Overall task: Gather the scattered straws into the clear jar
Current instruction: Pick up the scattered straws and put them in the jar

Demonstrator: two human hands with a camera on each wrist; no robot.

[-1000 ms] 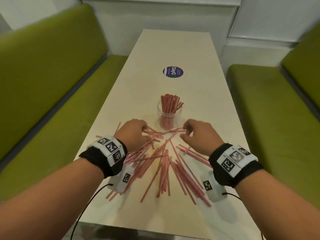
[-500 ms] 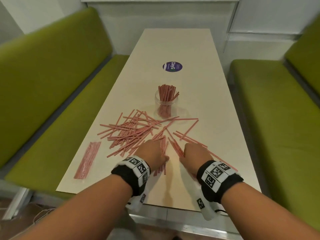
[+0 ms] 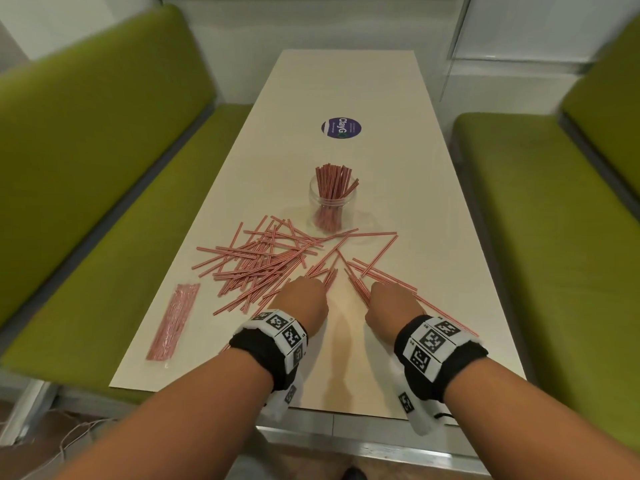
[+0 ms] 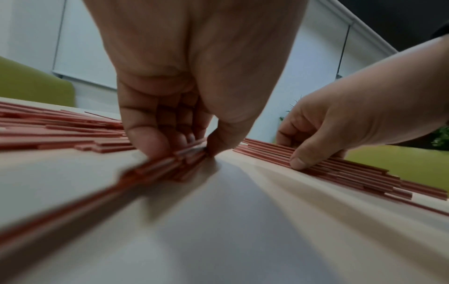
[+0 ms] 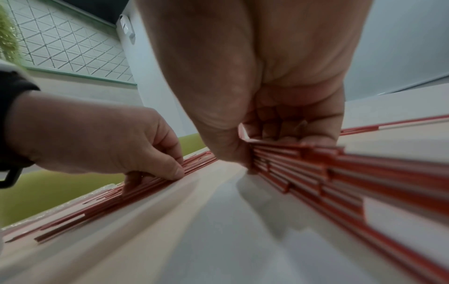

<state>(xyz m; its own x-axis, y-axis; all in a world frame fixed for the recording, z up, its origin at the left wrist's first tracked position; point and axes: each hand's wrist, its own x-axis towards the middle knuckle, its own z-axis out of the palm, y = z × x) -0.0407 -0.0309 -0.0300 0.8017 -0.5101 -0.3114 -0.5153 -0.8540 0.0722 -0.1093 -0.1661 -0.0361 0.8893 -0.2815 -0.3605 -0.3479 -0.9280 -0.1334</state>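
Observation:
Thin red-and-white straws (image 3: 263,261) lie scattered across the cream table (image 3: 433,237), in front of a clear jar (image 3: 334,199) that stands upright holding several straws. My left hand (image 3: 304,303) is on the near end of the pile; in the left wrist view its fingers and thumb (image 4: 187,149) curl around a small bunch of straws (image 4: 170,165) lying on the table. My right hand (image 3: 391,303) is a little to the right, its thumb and curled fingers (image 5: 274,146) gripping another bunch of straws (image 5: 303,163). Both bunches rest on the tabletop.
A sealed packet of straws (image 3: 173,320) lies near the table's left edge. A round purple sticker (image 3: 341,128) sits beyond the jar. Green bench seats (image 3: 104,202) flank the table on both sides. The table's near edge (image 3: 311,410) is under my wrists.
Both hands have drawn back from just in front of the jar to the near part of the pile and closed on bunches of straws. Little differs from half a second ago.

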